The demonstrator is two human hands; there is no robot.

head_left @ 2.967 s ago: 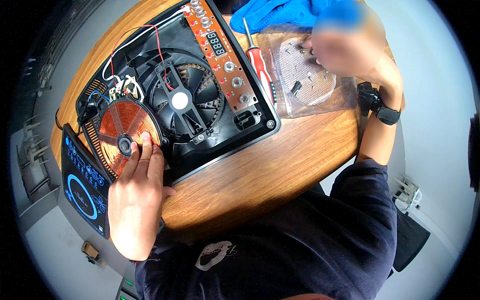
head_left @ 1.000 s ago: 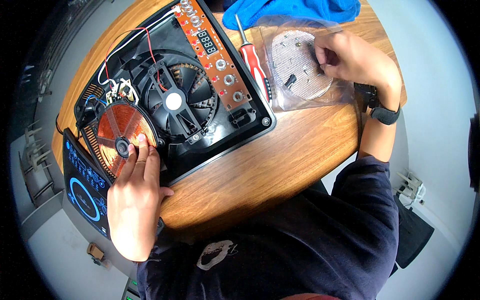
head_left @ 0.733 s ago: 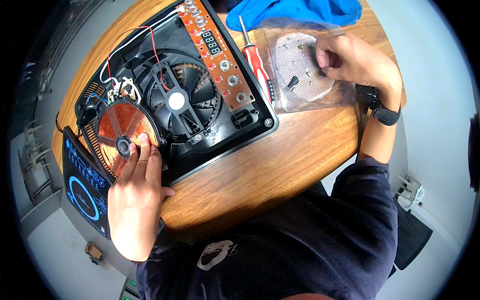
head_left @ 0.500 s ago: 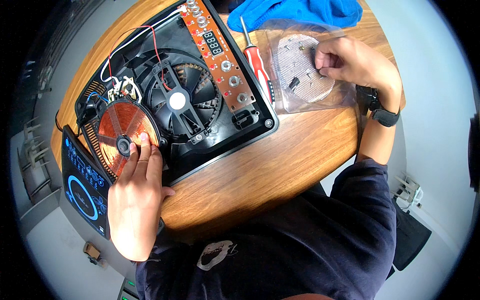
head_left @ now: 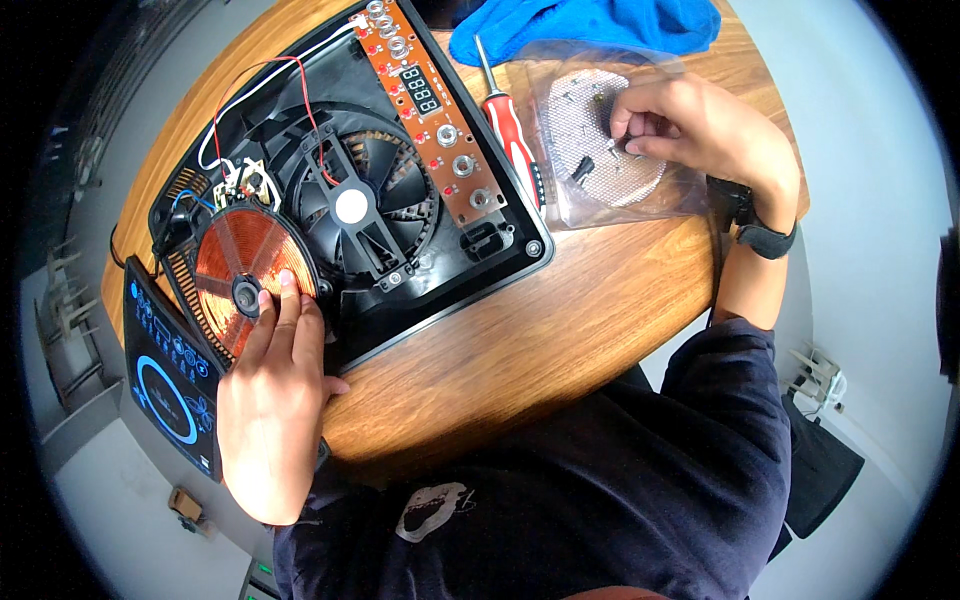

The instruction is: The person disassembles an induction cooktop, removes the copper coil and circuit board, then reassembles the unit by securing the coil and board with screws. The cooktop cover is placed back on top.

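My left hand (head_left: 272,400) lies on the round copper coil (head_left: 222,262) with its fingers stretched out, the fingertips just right of its black hub. The coil sits in the left part of an opened black induction cooker housing (head_left: 440,290), beside a black fan (head_left: 385,165). Over a clear plastic bag (head_left: 570,212), my right hand (head_left: 690,125) is closed in a pinch. Whatever its fingertips hold, if anything, is too small to make out. Beneath it is a pale mesh-patterned oval pad (head_left: 625,185) with several small screws and a small black part (head_left: 582,170) on it.
A red-handled screwdriver (head_left: 512,140) lies between the housing and the bag. An orange circuit board (head_left: 430,120) crosses the housing. Behind the bag is a blue cloth (head_left: 600,28). The black cooker top panel (head_left: 170,370) leans at the wooden table's (head_left: 520,340) left edge.
My right hand has shifted slightly left over the pad, its fingers still pinched. My left hand stays on the coil.
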